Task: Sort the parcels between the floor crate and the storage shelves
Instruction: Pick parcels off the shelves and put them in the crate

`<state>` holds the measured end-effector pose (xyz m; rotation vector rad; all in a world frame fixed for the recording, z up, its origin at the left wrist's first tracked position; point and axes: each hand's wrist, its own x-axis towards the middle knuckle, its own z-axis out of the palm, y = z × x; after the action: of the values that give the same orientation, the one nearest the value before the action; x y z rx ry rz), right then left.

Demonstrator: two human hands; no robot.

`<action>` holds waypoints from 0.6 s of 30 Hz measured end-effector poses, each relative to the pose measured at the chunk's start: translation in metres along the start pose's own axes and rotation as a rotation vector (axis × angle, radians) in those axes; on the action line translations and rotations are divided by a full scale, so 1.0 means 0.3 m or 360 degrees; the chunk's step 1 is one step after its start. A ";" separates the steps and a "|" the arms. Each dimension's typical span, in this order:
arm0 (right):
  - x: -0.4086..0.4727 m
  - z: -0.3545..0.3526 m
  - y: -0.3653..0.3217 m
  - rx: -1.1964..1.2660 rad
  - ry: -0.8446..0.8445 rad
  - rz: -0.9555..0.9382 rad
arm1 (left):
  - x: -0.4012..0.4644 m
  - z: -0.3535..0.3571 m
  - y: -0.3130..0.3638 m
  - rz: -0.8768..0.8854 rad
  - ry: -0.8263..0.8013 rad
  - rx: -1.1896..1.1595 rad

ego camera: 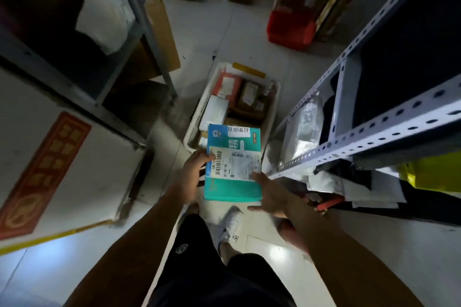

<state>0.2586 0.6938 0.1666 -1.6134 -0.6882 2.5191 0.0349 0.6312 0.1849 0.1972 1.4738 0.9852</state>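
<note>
Now the left hand (191, 177) is gripping the left edge of a teal parcel box (233, 164) above the white floor crate (197, 117). The right hand (270, 194) is touching its right corner with straight, spread fingers, just beside the metal shelves (369, 132).

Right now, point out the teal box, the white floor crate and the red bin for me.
teal box (232, 188): head view, bare teal face below the shipping label.
white floor crate (197, 117): head view, its slotted left wall.
red bin (289, 30): head view, its front wall.
</note>
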 end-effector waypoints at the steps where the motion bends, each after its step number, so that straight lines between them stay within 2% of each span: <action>1: 0.032 -0.003 -0.022 0.0082 0.0023 0.0022 | 0.060 -0.001 0.043 -0.0006 -0.0047 0.0024; 4: 0.134 0.000 -0.089 0.0373 0.0052 -0.0022 | 0.242 0.006 0.162 -0.0049 -0.0174 0.0128; 9: 0.406 0.040 -0.191 0.1009 0.0179 -0.0281 | 0.648 0.022 0.313 -0.0141 -0.0317 0.0337; 14: 0.708 0.035 -0.263 0.1438 0.0240 -0.0644 | 1.064 0.063 0.315 -0.0213 -0.0388 0.0472; 18: 0.969 -0.040 -0.315 0.1584 0.0513 -0.0656 | 1.372 0.139 0.248 -0.0182 -0.0514 0.0558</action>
<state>0.1230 0.8680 -0.0451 -1.2454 0.2454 1.7434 -0.0412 0.9632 -0.0614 0.4965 1.3321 0.5656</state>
